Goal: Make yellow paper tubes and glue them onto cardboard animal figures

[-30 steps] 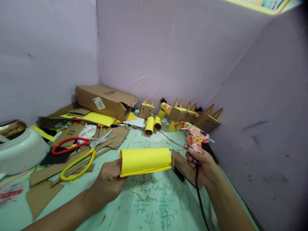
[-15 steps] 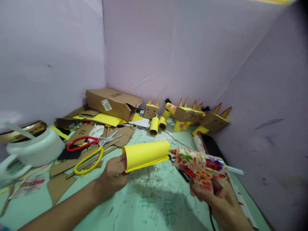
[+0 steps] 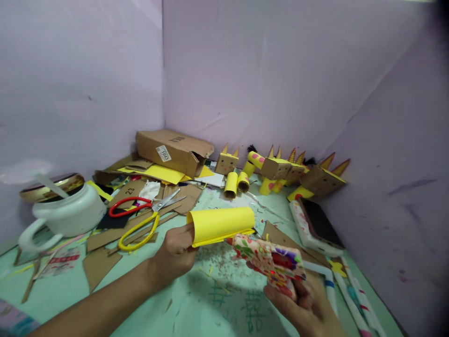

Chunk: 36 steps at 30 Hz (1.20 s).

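Note:
My left hand (image 3: 179, 250) grips a rolled tube of yellow paper (image 3: 224, 224) at its left end, some fingers hidden inside it. The tube is held sideways above the green table, its loose edge showing along the underside. In my right hand (image 3: 298, 299) is a glue gun (image 3: 270, 262) covered in flowery wrapping, with a small red light glowing. Its nozzle points left and sits just under the tube's lower right edge; whether it touches the paper I cannot tell.
Scissors (image 3: 154, 210) with red and yellow handles lie on cardboard scraps to the left, near a white mug (image 3: 70, 213). A cardboard box (image 3: 171, 152) stands behind. Yellow tubes (image 3: 231, 185) and giraffe-like figures (image 3: 277, 167) line the back. A phone (image 3: 321, 222) rests at right.
The glue gun has moved left and down, its nozzle going from the tube's right end to below its lower edge. The view has shifted slightly. My left hand still holds the tube.

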### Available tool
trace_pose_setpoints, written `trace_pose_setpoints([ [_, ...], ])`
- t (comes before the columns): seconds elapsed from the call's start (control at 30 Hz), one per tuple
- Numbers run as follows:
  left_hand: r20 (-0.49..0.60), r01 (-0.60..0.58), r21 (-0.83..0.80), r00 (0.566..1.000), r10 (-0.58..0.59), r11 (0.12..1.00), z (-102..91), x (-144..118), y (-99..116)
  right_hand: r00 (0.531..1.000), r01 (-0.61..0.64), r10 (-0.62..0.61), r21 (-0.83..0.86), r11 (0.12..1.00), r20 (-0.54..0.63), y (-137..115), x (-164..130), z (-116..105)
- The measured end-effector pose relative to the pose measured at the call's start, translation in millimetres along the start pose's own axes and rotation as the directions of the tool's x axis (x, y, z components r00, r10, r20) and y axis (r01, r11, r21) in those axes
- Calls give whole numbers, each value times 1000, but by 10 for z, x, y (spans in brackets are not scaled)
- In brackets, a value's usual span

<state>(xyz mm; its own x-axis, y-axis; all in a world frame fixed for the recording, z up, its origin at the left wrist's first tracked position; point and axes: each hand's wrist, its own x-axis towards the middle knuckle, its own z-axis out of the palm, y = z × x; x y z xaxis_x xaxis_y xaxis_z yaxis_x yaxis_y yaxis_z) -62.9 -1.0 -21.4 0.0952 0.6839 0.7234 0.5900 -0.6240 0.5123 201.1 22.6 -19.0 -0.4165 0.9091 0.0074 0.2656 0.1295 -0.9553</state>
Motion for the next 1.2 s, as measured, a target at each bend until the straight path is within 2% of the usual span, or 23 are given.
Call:
trace_pose_setpoints([
  [0.17, -23, 106, -20, 994, -106, 994, 49, -21, -9, 997, 51, -47, -60, 997, 69, -48, 18, 24],
  [0.27, -41, 188, -64, 981, -191, 980, 92, -21, 12, 999, 19, -18, -30, 999, 44, 15, -1, 53],
  [0.37, -25, 306, -133, 950, -312, 943, 130, -12, 50, 1000, -14, 14, -43, 999, 14, 59, -14, 89],
  [0.47, -24, 345, -161, 935, -353, 925, 150, -5, 78, 1000, -18, 19, -75, 997, 11, 32, -16, 125],
  [0.6, -4, 323, -144, 945, -327, 935, 148, 3, 96, 999, -34, 34, -116, 993, 0, -18, -32, 199],
  [0.77, -11, 237, -48, 971, -238, 970, 155, -6, 95, 986, -30, 22, -43, 999, -167, 32, -83, 360],
  [0.93, 14, 194, 56, 981, -195, 979, 158, -52, 65, 982, 17, -16, 4, 1000, -190, 62, -94, 367],
  [1.1, 22, 88, 104, 996, -91, 991, 149, -84, 46, 988, -1, -12, -87, 996, -152, -42, -103, 321],
  [1.2, -2, 30, 135, 1000, -30, 990, 156, -95, 32, 988, 28, -43, -100, 995, -148, -91, -97, 342],
])
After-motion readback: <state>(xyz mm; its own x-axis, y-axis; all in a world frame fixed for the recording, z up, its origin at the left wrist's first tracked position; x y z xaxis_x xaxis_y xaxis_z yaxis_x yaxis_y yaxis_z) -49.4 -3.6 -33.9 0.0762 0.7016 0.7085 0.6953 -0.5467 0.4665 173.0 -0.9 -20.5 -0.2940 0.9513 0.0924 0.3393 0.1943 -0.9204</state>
